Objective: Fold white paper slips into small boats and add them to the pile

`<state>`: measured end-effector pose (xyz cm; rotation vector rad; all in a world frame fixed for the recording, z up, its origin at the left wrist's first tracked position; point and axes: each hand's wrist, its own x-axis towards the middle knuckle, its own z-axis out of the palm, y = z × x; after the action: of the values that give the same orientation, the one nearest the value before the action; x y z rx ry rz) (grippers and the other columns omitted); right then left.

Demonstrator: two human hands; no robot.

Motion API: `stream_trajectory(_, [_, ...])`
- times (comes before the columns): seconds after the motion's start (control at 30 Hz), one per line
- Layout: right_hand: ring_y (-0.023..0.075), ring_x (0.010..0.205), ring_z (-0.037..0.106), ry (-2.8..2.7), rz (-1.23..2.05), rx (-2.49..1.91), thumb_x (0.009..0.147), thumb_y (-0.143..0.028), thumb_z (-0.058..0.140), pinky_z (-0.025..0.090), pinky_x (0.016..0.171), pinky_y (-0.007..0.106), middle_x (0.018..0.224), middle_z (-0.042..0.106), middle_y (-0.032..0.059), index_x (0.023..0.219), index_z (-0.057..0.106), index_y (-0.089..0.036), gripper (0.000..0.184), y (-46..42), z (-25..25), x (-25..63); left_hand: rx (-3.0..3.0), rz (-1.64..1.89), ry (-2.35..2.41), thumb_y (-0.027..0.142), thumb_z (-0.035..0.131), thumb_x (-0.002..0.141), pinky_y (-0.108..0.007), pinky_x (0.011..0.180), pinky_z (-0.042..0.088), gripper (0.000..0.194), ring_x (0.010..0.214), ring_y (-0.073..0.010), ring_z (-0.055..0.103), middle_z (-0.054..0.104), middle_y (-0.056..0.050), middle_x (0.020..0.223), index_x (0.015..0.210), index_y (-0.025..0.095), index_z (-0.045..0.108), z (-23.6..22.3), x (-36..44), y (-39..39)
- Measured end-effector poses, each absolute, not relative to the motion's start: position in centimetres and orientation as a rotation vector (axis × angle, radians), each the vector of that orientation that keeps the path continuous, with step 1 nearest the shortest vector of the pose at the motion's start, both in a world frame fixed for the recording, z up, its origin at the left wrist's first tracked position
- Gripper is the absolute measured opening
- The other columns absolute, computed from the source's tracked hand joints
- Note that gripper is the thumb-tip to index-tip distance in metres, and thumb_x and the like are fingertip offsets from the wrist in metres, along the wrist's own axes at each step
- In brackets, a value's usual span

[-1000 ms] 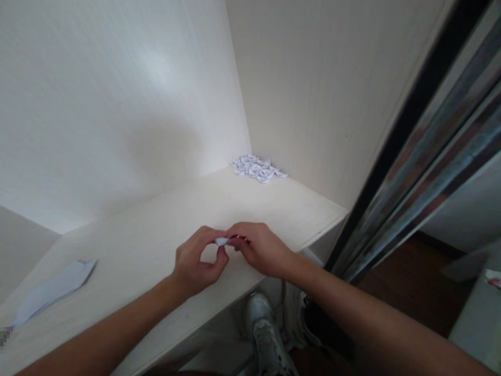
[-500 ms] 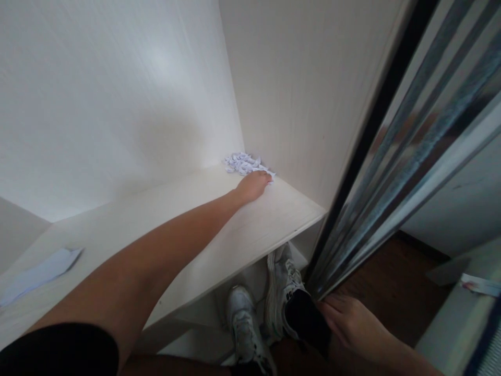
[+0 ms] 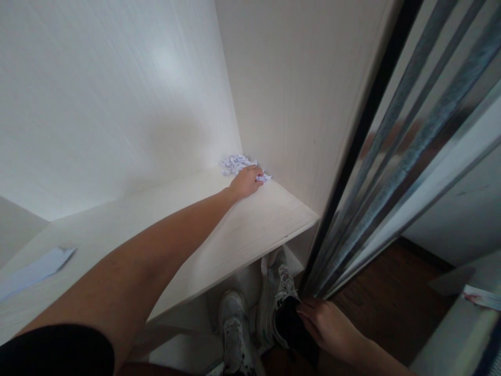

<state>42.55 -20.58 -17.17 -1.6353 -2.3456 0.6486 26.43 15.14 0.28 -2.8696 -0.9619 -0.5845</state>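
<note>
A heap of torn white paper scraps (image 3: 231, 164) lies in the back right corner of a pale wooden shelf (image 3: 195, 230). At the heap's front edge my left hand (image 3: 246, 180) has its fingers curled around some scraps, which poke out beyond the fingertips. Low on the right is my right hand (image 3: 329, 322), beside a black sock or trouser cuff and the foot of the door frame. Its fingers are bent and pressed together, and anything between them is hidden.
A folded white paper (image 3: 37, 271) rests at the shelf's left end. White panels rise behind and to the right. Sneakers (image 3: 235, 318) stand under the shelf's front edge. A sliding door frame with metal tracks (image 3: 391, 162) borders the right, above a dark wooden floor (image 3: 383, 292).
My left hand has drawn slightly left over the scraps, and more paper shows at its fingertips. The whole view has shifted a little; my right hand remains low by the cuff.
</note>
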Motion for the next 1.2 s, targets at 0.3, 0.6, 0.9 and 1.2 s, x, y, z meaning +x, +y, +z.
stream_trajectory(0.3, [0.0208,0.086,0.073,-2.254,0.734,-1.600,0.097,-0.016,0.046,0.051,0.076,0.028,0.096,0.076,0.0090,0.096,0.072,-0.020,0.027,-20.2,-17.2,42.1,-2.830,-0.729,-0.844,0.028,0.067,0.092,-0.041,0.098,0.053,0.034,0.103,-0.0234,0.067,0.068,-0.015,0.120,0.122,0.014,0.067,2.7,17.7,10.4])
stream_trajectory(0.6, [0.0132,0.049,0.055,-2.362,0.588,-1.363,0.096,-0.026,0.050,0.032,0.049,0.026,0.056,0.061,0.0019,0.064,0.059,-0.019,0.034,-20.6,-13.6,37.4,-2.669,-0.801,-1.219,0.029,0.052,0.097,-0.026,0.062,0.052,0.021,0.063,-0.0138,0.063,0.073,-0.006,0.088,0.097,0.019,0.070,0.4,-1.5,-0.6])
stream_trajectory(0.9, [0.0217,0.087,0.065,-2.152,-0.162,-1.510,0.096,-0.026,0.058,0.051,0.076,0.032,0.103,0.067,0.0114,0.102,0.073,-0.017,0.019,-5.2,2.1,35.6,-2.708,-0.843,-1.329,0.027,0.055,0.093,-0.026,0.062,0.044,0.016,0.060,-0.0117,0.056,0.067,-0.002,0.083,0.092,0.018,0.068,-0.1,-1.9,0.8])
stream_trajectory(1.2, [0.0305,0.109,0.065,-1.864,-0.235,-2.048,0.093,-0.016,0.054,0.049,0.096,0.040,0.127,0.064,0.0238,0.127,0.066,-0.007,0.037,6.7,0.2,39.3,-2.806,-0.920,-1.313,0.025,0.056,0.089,-0.028,0.063,0.044,0.016,0.059,-0.0130,0.056,0.067,-0.002,0.080,0.089,0.018,0.070,-0.7,-2.3,3.9])
